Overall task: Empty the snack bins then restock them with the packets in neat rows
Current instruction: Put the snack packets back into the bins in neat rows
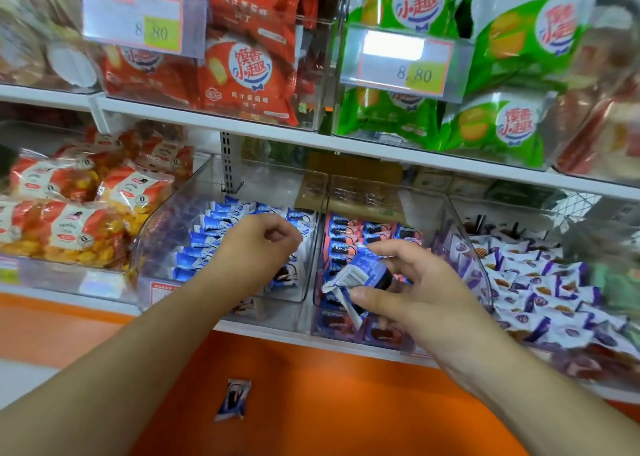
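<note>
Two clear plastic bins stand side by side on the lower shelf. The left bin (162,247) holds blue and white snack packets (207,237) standing in rows. The right bin (320,241) holds pink and blue packets (346,237) in rows. My left hand (263,244) hangs over the left bin with fingers curled and nothing visible in it. My right hand (415,289) is in front of the right bin, thumb and fingers pinching a blue packet (356,275) with a white crimped end.
One loose packet (233,400) lies on the orange ledge below the shelf. A bin of purple and white packets (540,289) sits to the right, orange and yellow bags (69,220) to the left. Red bags (249,71) and green bags (502,119) fill the upper shelf behind price tags.
</note>
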{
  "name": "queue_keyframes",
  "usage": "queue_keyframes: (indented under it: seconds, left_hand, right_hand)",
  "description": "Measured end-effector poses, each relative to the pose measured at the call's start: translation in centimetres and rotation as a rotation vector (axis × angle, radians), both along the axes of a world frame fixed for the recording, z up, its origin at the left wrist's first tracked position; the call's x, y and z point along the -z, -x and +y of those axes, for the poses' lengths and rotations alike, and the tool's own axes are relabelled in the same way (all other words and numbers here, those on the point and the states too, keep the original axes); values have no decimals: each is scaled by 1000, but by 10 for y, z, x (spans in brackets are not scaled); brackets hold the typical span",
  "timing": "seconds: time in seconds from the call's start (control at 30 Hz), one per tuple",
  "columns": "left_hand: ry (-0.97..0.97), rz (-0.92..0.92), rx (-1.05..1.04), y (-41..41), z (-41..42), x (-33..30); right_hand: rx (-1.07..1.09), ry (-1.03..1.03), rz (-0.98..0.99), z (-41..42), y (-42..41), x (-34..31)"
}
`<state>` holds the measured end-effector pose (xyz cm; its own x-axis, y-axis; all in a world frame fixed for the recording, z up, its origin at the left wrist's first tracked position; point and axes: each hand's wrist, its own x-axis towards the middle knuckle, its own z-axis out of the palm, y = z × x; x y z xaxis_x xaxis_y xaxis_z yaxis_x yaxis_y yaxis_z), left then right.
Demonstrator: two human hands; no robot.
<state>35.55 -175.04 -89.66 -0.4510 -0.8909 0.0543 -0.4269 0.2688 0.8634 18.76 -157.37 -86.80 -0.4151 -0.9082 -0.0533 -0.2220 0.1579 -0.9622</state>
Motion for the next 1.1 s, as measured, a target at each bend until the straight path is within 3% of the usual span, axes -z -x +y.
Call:
queue_keyframes:
  seconds: [0.07, 0.2, 0.3, 0.4, 0.47, 0.67, 0.87, 1.1]
  left_hand:
    - [-235, 156, 70, -7, 38, -25]
    - [-809, 243, 129, -23, 88, -40]
    - [-1014, 416, 162, -33, 106, -37]
    - [-910, 570, 68, -41, 109, -29]
    - [-794, 602, 73, -46, 107, -29]
    - [-328, 328, 130, -58, 108, -42]
    - [-313, 402, 168, -61, 102, -46]
    - [-216, 355, 145, -62, 92, -45]
  right_hand:
    - [12, -3, 114, -2, -6, -2]
    - [-12, 103, 243, -5, -20, -1]
    - [-81, 141, 331, 0, -31, -6]
    - [-160, 123, 334, 4, -35, -11]
    - [-180, 93, 232, 7, -37, -18]
    - [-76, 43, -41, 8, -40, -21]
    - [-35, 179, 2, 5, -41, -22]
    - [-32, 239, 9, 1, -43, -19]
